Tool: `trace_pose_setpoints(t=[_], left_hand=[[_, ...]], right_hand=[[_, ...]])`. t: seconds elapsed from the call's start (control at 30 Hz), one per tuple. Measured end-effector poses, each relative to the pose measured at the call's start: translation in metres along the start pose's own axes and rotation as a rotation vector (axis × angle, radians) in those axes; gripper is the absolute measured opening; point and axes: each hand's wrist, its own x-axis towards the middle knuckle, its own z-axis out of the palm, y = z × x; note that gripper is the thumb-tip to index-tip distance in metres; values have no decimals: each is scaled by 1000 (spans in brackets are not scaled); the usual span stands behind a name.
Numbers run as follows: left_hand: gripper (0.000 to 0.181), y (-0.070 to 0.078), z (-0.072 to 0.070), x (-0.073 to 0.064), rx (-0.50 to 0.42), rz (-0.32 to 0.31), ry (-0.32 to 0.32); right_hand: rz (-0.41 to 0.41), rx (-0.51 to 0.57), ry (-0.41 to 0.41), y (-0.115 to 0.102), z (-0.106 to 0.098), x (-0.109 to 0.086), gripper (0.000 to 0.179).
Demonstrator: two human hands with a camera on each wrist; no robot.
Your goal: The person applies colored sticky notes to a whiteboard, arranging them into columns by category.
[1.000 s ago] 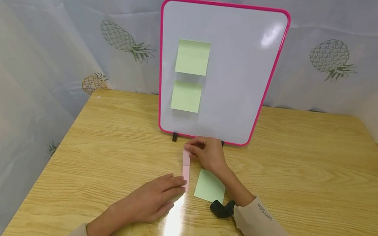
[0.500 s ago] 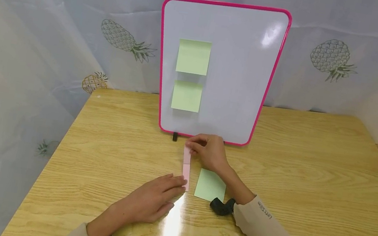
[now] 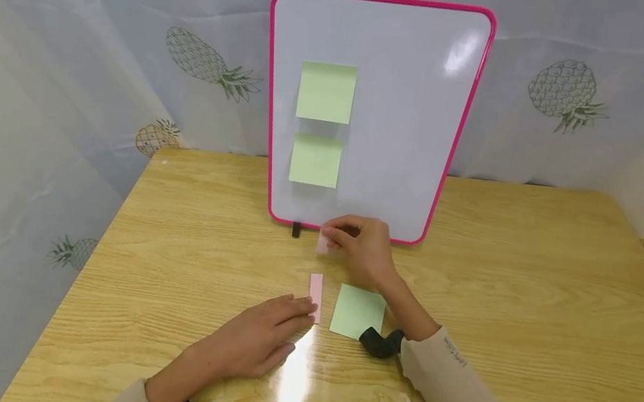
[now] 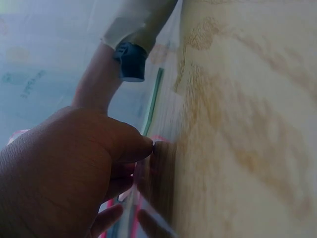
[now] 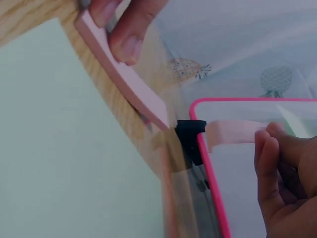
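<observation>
My left hand (image 3: pixel 252 339) lies low on the table with extended fingers, its fingertips resting on a narrow pad of pink sticky notes (image 3: pixel 316 288). The right wrist view shows those fingertips pressing on top of the pink pad (image 5: pixel 130 87). Between thumb and index finger, my right hand (image 3: pixel 371 251) pinches a single pink sticky strip (image 5: pixel 230 132), off the pad and near the bottom edge of the whiteboard (image 3: pixel 404 123). A square pad of green sticky notes (image 3: pixel 356 310) lies to the right of the pink pad.
Two green sticky notes, an upper one (image 3: pixel 326 92) and a lower one (image 3: pixel 316 160), are stuck on the board's left half. The pink-framed board stands upright on black feet (image 3: pixel 296 229) at the back of the wooden table (image 3: pixel 197 230). A pineapple-print curtain (image 3: pixel 99 53) hangs behind.
My right hand has moved up towards the board, and the pink strip has come away from the pad. My left hand has stayed on the pad.
</observation>
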Motion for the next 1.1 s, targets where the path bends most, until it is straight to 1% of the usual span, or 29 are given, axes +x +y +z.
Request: trace_pose_setpoints(t=[0.1,0.2,0.27,0.37,0.47,0.5,0.6,0.7,0.8,0.87,0.97,1.03,1.1], left_hand=[[43,-1,-1,0,-3,6,5],[42,-1,0,1,-4,15,19],[41,-1,0,1,-2,17,27],[41,-1,2,1,7,14,28],[42,-1,3,2,22,22,32],[42,-1,2,2,28,25,34],[38,-3,-2,6,69,60,43],[35,-7,-15,9,128,89,43],[37,-14,-30,19,166,115,60],[39,-20,-42,30,179,122,79],[41,-30,-63,47,224,130,125],[38,-37,-77,59,255,130,163],[40,-44,-91,72,280,125,200]], right_hand=[[-35,-14,-16,-3,-7,1,7],[-71,-40,-37,-8,-16,-2,6],[-99,-60,-30,-14,-21,-5,6],[-168,-92,3,-27,-30,-10,8],[-283,-144,69,-42,-40,-13,9],[-335,-157,97,-48,-44,-13,11],[-510,-203,182,-63,-58,-12,14],[-662,-201,244,-75,-68,-5,16],[-776,-224,322,-83,-78,3,16],[-833,-241,381,-86,-83,9,15],[-904,-268,464,-90,-87,18,13],[-943,-266,501,-91,-88,25,13],[-976,-257,527,-90,-87,32,13]])
